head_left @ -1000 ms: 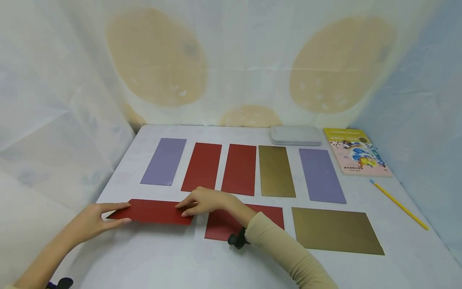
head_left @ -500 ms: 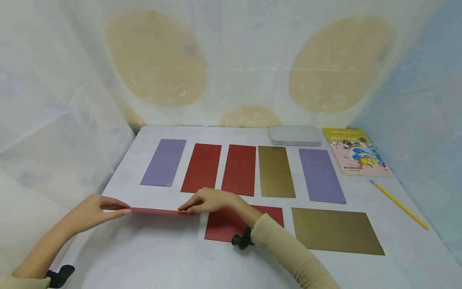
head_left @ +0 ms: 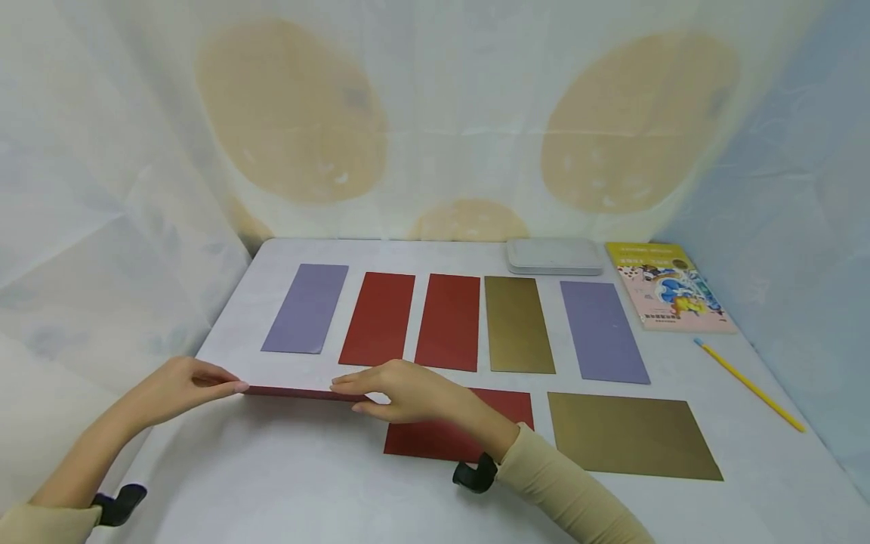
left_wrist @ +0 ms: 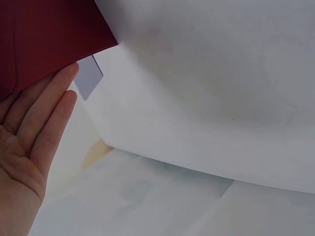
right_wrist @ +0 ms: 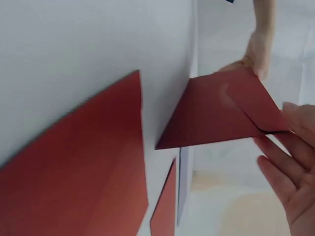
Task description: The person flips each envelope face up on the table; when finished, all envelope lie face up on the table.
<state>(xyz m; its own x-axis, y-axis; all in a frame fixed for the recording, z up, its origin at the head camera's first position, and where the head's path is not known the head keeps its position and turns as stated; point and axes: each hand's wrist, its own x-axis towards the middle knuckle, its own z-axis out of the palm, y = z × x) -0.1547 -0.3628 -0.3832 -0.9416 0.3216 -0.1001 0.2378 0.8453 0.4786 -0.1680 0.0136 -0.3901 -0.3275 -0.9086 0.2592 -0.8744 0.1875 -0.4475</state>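
Both hands hold a red paper envelope [head_left: 292, 394] up over the left front of the table. From the head it shows nearly edge-on as a thin dark strip. Its flap line shows on the underside in the right wrist view, where the envelope [right_wrist: 211, 110] stands tilted. My left hand [head_left: 173, 389] pinches the left end between thumb and fingers. At the other end, my right hand [head_left: 411, 393] pinches the near right corner. A second red rectangle [head_left: 499, 408] lies flat under my right wrist, partly covered by the forearm.
Behind lies a row of flat rectangles: purple [head_left: 306, 308], two red [head_left: 377, 317], gold [head_left: 519, 325] and purple [head_left: 603, 332]. A wide gold one [head_left: 632, 436] lies front right. Farther right are a pale flat case [head_left: 553, 257], a book [head_left: 669, 287] and a yellow pencil [head_left: 751, 385].
The envelope has turned from showing its red face to nearly edge-on. My left hand has risen slightly, and my right hand and forearm have shifted a little right. The other rectangles stay put.
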